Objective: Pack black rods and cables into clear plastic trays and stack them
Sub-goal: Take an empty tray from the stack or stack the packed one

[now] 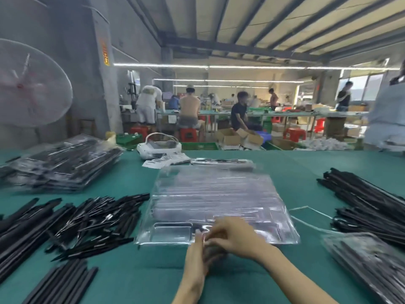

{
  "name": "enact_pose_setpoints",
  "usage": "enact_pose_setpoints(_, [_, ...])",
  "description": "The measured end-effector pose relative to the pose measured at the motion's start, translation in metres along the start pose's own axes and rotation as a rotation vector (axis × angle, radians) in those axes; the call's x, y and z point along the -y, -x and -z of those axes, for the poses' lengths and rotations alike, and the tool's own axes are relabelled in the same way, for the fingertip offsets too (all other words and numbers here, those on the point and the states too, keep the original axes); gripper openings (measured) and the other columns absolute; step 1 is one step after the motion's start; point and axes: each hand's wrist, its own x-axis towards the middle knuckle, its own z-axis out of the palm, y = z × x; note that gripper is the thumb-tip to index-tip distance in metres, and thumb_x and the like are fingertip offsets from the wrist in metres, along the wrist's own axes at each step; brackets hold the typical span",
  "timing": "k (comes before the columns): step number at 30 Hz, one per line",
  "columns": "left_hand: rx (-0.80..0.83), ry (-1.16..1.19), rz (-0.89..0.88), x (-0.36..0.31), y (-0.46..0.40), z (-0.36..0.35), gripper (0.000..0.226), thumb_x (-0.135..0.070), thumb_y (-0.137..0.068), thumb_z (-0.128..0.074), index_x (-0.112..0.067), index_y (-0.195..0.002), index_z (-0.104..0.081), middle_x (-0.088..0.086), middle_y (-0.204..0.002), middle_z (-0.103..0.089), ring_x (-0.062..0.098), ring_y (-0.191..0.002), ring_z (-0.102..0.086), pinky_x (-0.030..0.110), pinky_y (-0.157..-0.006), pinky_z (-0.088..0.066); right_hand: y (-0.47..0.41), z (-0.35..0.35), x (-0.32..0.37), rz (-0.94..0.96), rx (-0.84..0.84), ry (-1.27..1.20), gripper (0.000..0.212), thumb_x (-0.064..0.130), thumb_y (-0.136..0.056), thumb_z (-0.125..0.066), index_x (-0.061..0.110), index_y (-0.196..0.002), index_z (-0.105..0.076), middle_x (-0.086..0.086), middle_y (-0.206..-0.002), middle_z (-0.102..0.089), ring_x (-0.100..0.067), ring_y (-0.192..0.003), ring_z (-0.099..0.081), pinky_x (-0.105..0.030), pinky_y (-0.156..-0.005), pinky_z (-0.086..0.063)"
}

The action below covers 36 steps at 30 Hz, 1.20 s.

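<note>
A stack of clear plastic trays (210,194) lies in the middle of the green table. Both hands meet at its near edge. My left hand (197,249) and my right hand (232,235) together hold a small dark bundle (213,246), blurred, possibly a coiled cable. Loose black rods (94,218) lie in a heap to the left. More long black rods (368,205) are piled to the right.
Packed trays with black parts are stacked at the far left (63,163) and at the near right (363,260). A white bag (157,148) sits at the table's far edge. Thick black rods (65,279) lie at the near left. Several people work at benches beyond.
</note>
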Motion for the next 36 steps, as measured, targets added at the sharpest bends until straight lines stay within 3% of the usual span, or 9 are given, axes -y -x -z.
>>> enact_pose_setpoints(3, [0.06,-0.076,-0.065,-0.004,0.001,0.008,0.075,-0.057,-0.067,-0.076,0.005,-0.107,-0.064,0.016,-0.091,-0.072,0.022,-0.076,-0.07,0.03,-0.069,-0.058,0.002,0.004,0.0,0.03,0.013,-0.1,0.017,0.025,-0.085,-0.07,0.017,-0.098,-0.076,-0.004,-0.091,-0.07,-0.016,-0.084,-0.062,-0.026,-0.073,-0.044])
enact_pose_setpoints(6, [0.15,-0.026,-0.101,-0.007,0.007,0.009,0.055,-0.034,-0.082,-0.065,0.002,-0.12,-0.05,0.01,-0.096,-0.072,0.023,-0.083,-0.07,0.03,-0.073,-0.056,0.0,0.011,0.003,0.074,0.008,-0.063,0.015,0.018,-0.087,-0.067,0.011,-0.097,-0.076,-0.01,-0.09,-0.072,-0.022,-0.083,-0.064,-0.035,-0.076,-0.048])
enact_pose_setpoints(9, [0.084,-0.077,-0.151,-0.008,0.01,0.006,0.083,-0.061,-0.062,-0.077,-0.003,-0.115,-0.051,0.011,-0.097,-0.072,0.029,-0.079,-0.071,0.032,-0.07,-0.057,-0.002,0.019,0.005,0.077,0.048,-0.078,0.018,0.02,-0.089,-0.065,0.006,-0.094,-0.075,-0.011,-0.088,-0.073,-0.024,-0.082,-0.065,-0.041,-0.076,-0.049])
enact_pose_setpoints(11, [0.037,-0.131,-0.18,-0.006,0.01,0.005,0.083,-0.067,-0.067,-0.068,-0.001,-0.114,-0.051,0.009,-0.093,-0.073,0.031,-0.075,-0.071,0.032,-0.068,-0.057,-0.004,0.023,0.006,0.072,0.086,-0.102,0.018,0.022,-0.089,-0.066,0.007,-0.092,-0.075,-0.01,-0.085,-0.073,-0.024,-0.079,-0.065,-0.039,-0.073,-0.05])
enact_pose_setpoints(14, [0.044,-0.148,-0.203,-0.006,0.009,0.006,0.06,-0.05,-0.081,-0.054,0.002,-0.111,-0.048,0.008,-0.088,-0.074,0.03,-0.074,-0.071,0.031,-0.068,-0.056,-0.008,0.028,0.01,0.059,0.143,-0.141,0.018,0.022,-0.089,-0.066,0.008,-0.092,-0.076,-0.012,-0.081,-0.073,-0.028,-0.074,-0.064,-0.039,-0.069,-0.048])
enact_pose_setpoints(21, [0.071,-0.119,-0.272,-0.01,0.015,0.006,0.094,-0.08,-0.042,-0.073,-0.004,-0.094,-0.053,0.017,-0.083,-0.072,0.03,-0.069,-0.07,0.033,-0.067,-0.058,-0.01,0.043,0.016,-0.115,0.326,-0.419,0.019,0.023,-0.085,-0.07,0.005,-0.09,-0.075,0.003,-0.062,-0.061,-0.001,-0.055,-0.05,-0.015,-0.057,-0.042])
enact_pose_setpoints(26, [0.067,-0.098,-0.268,-0.011,0.016,0.006,0.107,-0.079,-0.043,-0.073,0.01,-0.1,-0.053,0.017,-0.083,-0.073,0.031,-0.069,-0.071,0.034,-0.066,-0.058,-0.008,0.046,0.017,-0.124,0.363,-0.475,0.016,0.023,-0.086,-0.069,0.008,-0.088,-0.075,0.005,-0.059,-0.058,-0.006,-0.056,-0.049,-0.02,-0.059,-0.041])
enact_pose_setpoints(29, [0.077,-0.103,-0.255,-0.013,0.018,0.004,0.09,-0.075,-0.055,-0.07,0.002,-0.101,-0.056,0.013,-0.087,-0.074,0.03,-0.071,-0.072,0.033,-0.066,-0.058,-0.005,0.048,0.017,-0.091,0.346,-0.483,0.017,0.031,-0.082,-0.073,0.014,-0.083,-0.076,0.004,-0.06,-0.061,-0.007,-0.057,-0.049,-0.019,-0.058,-0.039])
enact_pose_setpoints(36, [0.065,-0.18,-0.187,-0.013,0.031,0.001,0.026,-0.024,-0.099,-0.038,-0.004,-0.108,-0.052,0.005,-0.094,-0.073,0.025,-0.072,-0.072,0.029,-0.066,-0.057,0.005,0.041,0.009,0.011,0.274,-0.504,0.018,0.037,-0.077,-0.076,0.026,-0.091,-0.078,-0.017,-0.085,-0.068,-0.013,-0.073,-0.053,-0.027,-0.069,-0.04])
